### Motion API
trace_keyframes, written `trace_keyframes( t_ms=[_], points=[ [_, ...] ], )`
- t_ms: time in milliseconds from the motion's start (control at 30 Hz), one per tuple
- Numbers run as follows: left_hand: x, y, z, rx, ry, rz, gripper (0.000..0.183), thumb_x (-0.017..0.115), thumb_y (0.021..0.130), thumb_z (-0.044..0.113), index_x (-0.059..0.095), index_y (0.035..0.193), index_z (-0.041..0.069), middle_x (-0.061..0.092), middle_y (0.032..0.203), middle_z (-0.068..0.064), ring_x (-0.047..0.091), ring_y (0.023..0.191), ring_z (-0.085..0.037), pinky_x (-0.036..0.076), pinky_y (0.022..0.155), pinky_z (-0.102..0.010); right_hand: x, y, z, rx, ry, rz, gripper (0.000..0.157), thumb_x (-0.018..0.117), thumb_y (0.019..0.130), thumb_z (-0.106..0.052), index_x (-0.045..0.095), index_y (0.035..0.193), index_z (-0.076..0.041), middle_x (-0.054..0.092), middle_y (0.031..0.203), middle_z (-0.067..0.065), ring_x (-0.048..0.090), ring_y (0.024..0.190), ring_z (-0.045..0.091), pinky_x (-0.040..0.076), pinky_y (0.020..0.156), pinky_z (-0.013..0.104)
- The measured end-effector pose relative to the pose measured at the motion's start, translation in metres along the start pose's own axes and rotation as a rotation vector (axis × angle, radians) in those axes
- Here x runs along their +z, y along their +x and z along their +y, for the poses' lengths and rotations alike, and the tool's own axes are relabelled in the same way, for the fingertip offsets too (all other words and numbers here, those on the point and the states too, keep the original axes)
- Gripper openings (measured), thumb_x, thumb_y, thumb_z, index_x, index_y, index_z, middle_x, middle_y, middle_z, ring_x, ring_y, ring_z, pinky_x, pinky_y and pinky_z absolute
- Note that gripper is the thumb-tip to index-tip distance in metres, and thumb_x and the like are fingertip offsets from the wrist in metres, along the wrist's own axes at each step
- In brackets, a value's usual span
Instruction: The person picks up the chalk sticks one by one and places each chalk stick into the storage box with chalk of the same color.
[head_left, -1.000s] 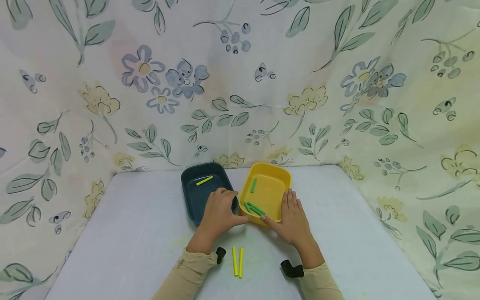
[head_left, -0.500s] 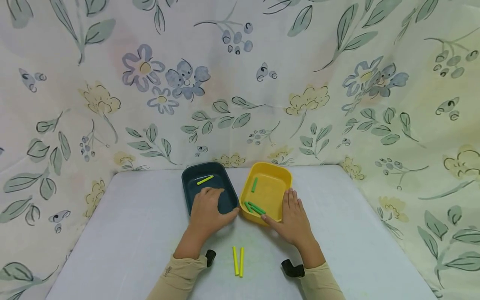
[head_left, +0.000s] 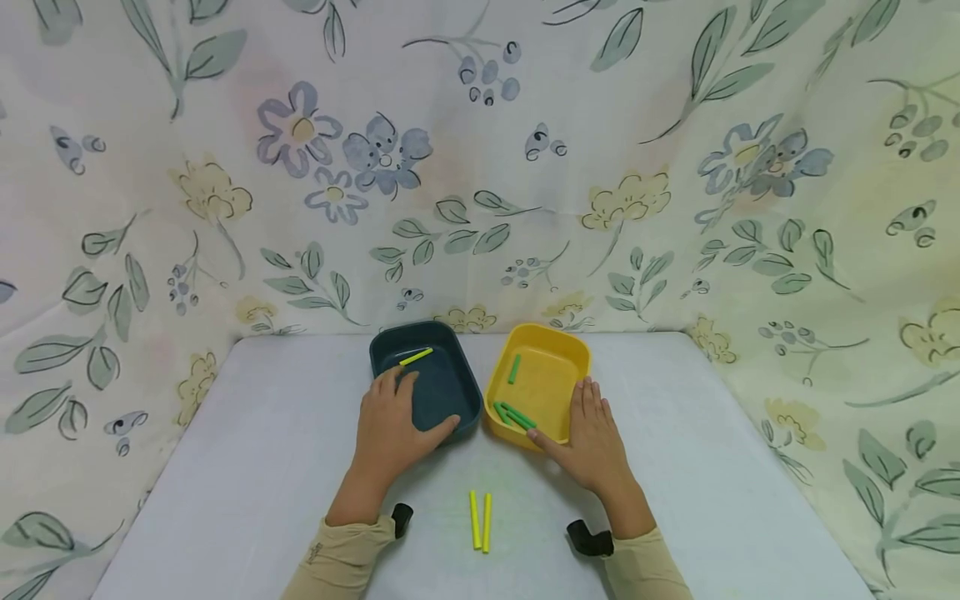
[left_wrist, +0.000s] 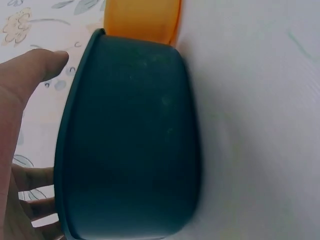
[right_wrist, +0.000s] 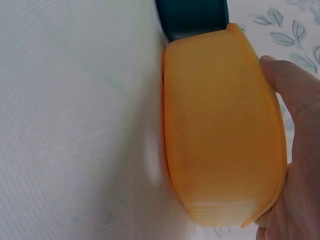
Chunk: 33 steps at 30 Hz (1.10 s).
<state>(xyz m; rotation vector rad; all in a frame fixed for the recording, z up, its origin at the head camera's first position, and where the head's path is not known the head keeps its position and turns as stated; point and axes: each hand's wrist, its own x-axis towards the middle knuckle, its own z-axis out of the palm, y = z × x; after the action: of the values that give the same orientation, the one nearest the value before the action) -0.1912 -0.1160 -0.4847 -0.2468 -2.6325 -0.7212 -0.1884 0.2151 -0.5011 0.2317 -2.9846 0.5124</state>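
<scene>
My left hand (head_left: 386,433) spreads over the near left part of a dark blue tray (head_left: 446,396), its fingers loosely bent along the left rim and its thumb above the near rim. One yellow chalk stick (head_left: 416,357) lies in that tray, just beyond the fingertips. Beside it stands a yellow tray (head_left: 553,379) with several green chalk sticks (head_left: 517,416) in it. My right hand (head_left: 596,442) rests along this tray's right side, fingers straight and together, thumb at the near rim. In the right wrist view, the thumb (right_wrist: 285,75) sits by the rim.
Two more yellow chalk sticks (head_left: 482,522) lie side by side on the white-covered table (head_left: 285,467), between the forearms. A floral cloth (head_left: 480,167) hangs behind the table and along its sides. The trays nearly meet at their near corners.
My left hand has shifted left, from the gap between the trays across the dark blue one to its left side. The right hand has stayed on the yellow tray.
</scene>
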Motion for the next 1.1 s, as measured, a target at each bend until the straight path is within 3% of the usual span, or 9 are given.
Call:
trace_keyframes(
  t_ms=[367,667,1100],
  points=[
    [0.001,-0.005,-0.009,-0.068,-0.012,-0.055,0.12,0.077,0.078,0.079,0.043,0.158,-0.004,0.029,0.169,-0.032,0.027,0.158,-0.051,0.034,0.122,-0.069,0.006,0.001,0.001,0.005,0.009,-0.002,0.128,0.054,0.091,-0.084,0.009,0.166,0.01,0.004,0.176,0.028,0.007,0.165,0.045,0.012,0.133,0.061],
    [0.012,-0.006,-0.011,-0.132,0.003,-0.146,0.14,0.063,0.079,0.091,0.014,0.167,-0.005,0.001,0.176,-0.03,0.002,0.165,-0.048,0.017,0.131,-0.063,0.008,0.003,0.003,0.012,-0.004,-0.006,0.128,0.053,0.092,-0.085,0.007,0.167,0.009,0.004,0.177,0.028,0.007,0.165,0.045,0.012,0.132,0.062],
    [0.018,-0.007,-0.011,-0.126,0.088,-0.111,0.148,0.062,0.074,0.096,0.01,0.166,-0.008,0.004,0.175,-0.032,0.005,0.165,-0.047,0.021,0.132,-0.057,0.004,0.004,0.001,0.007,0.009,-0.01,0.128,0.055,0.092,-0.083,0.009,0.166,0.01,0.005,0.176,0.029,0.008,0.165,0.046,0.013,0.132,0.063]
  ],
)
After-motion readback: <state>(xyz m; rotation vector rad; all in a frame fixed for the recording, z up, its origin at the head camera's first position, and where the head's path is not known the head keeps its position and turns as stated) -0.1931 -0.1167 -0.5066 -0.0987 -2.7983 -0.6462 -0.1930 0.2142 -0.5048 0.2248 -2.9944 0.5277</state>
